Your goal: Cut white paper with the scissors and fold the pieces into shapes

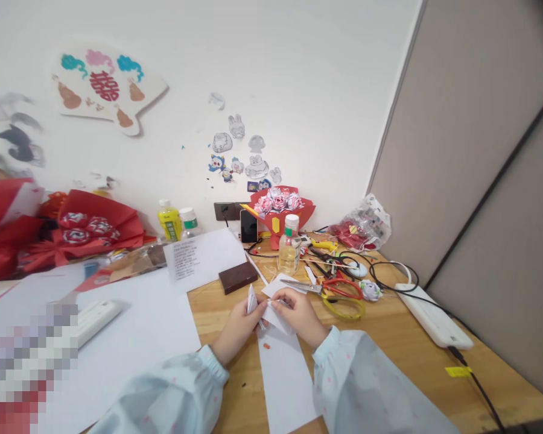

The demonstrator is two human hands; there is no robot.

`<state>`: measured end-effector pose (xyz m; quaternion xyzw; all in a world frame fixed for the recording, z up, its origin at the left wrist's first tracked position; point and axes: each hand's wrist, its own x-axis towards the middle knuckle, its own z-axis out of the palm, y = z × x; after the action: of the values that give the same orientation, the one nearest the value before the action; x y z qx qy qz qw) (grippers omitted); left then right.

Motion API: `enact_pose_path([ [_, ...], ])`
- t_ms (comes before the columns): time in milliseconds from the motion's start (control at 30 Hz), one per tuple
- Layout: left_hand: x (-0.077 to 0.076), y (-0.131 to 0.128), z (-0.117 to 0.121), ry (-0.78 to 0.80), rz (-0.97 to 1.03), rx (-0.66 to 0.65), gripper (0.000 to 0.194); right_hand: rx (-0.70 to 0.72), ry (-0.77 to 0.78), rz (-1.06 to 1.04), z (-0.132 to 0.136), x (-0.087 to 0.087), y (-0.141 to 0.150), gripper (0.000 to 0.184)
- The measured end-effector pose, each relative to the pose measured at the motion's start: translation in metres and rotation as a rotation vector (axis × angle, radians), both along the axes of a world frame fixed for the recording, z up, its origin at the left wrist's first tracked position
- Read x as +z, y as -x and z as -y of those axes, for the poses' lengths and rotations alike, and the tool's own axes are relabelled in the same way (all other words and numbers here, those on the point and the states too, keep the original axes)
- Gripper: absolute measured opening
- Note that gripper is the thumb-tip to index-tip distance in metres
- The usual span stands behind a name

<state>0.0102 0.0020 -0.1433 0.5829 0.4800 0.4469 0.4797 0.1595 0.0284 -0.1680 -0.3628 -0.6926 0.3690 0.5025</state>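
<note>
Both my hands meet over the wooden desk [389, 337], pinching a small folded piece of white paper [265, 308]. My left hand [238, 328] grips its left, upturned edge with fingers closed. My right hand [301, 313] pinches the right side, fingers curled on the paper. Under my hands lies a long white paper strip [285, 380] with a tiny red scrap [266, 346] on it. Scissors with red handles [330, 288] lie just right of my right hand, beside a yellow loop [344, 307].
A brown block [238, 277], a printed sheet [201, 258], a clear bottle [289, 246] and a phone [248, 226] stand behind my hands. Red paper bouquets [85, 232] fill the left; a small bouquet [278, 208] stands at the wall. A white power strip [434, 316] with cables lies right.
</note>
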Motion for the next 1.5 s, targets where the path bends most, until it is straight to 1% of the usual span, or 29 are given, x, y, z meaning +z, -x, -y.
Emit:
enact_pose_path([
  [167, -0.003, 0.001, -0.004, -0.027, -0.045, 0.004, 0.03, -0.004, 0.019, 0.006, -0.001, 0.0, 0.0, 0.007],
  [333, 0.0, -0.001, -0.001, -0.049, -0.056, 0.02, 0.029, 0.014, 0.041, -0.038, 0.0, 0.001, 0.001, 0.008],
  [500, -0.001, 0.0, -0.001, -0.151, -0.135, 0.064, 0.026, 0.012, 0.074, -0.018, 0.001, 0.003, 0.003, 0.008],
  [633, -0.003, 0.003, -0.004, -0.182, -0.164, 0.075, 0.028, 0.062, 0.064, 0.0, -0.002, 0.004, 0.0, 0.009],
  [800, -0.005, 0.002, -0.006, -0.15, -0.142, 0.083, 0.028, 0.105, -0.008, 0.103, -0.004, 0.01, -0.008, 0.014],
  [900, -0.007, 0.003, -0.006, -0.151, -0.163, 0.086, 0.028, 0.076, -0.086, 0.23, -0.002, 0.013, -0.009, 0.012],
  [967, -0.008, 0.004, -0.006, -0.183, -0.216, 0.05, 0.027, 0.029, -0.179, 0.353, -0.001, 0.015, -0.008, 0.012],
  [1033, -0.008, 0.006, -0.007, -0.229, -0.286, 0.008, 0.026, -0.014, -0.307, 0.466, 0.001, 0.018, -0.007, 0.014],
  [1100, -0.007, 0.007, -0.007, -0.255, -0.325, 0.031, 0.027, -0.084, -0.444, 0.54, 0.004, 0.023, -0.008, 0.013],
  [1200, -0.006, 0.007, -0.009, -0.222, -0.255, 0.204, 0.032, -0.233, -0.601, 0.594, 0.009, 0.026, -0.01, 0.016],
  [1233, -0.006, 0.007, -0.009, -0.196, -0.198, 0.26, 0.033, -0.252, -0.638, 0.61, 0.01, 0.026, -0.01, 0.018],
  [1300, -0.008, 0.006, -0.01, -0.124, -0.043, 0.308, 0.034, -0.206, -0.691, 0.635, 0.011, 0.022, -0.009, 0.021],
  [1367, -0.012, 0.006, -0.012, -0.051, 0.107, 0.279, 0.035, -0.16, -0.693, 0.618, 0.011, 0.017, -0.007, 0.022],
  [1400, -0.014, 0.006, -0.012, -0.025, 0.152, 0.25, 0.035, -0.155, -0.675, 0.589, 0.01, 0.014, -0.006, 0.02],
  [1500, -0.02, 0.005, -0.013, 0.005, 0.206, 0.163, 0.031, -0.148, -0.598, 0.46, 0.009, 0.011, -0.003, 0.015],
])
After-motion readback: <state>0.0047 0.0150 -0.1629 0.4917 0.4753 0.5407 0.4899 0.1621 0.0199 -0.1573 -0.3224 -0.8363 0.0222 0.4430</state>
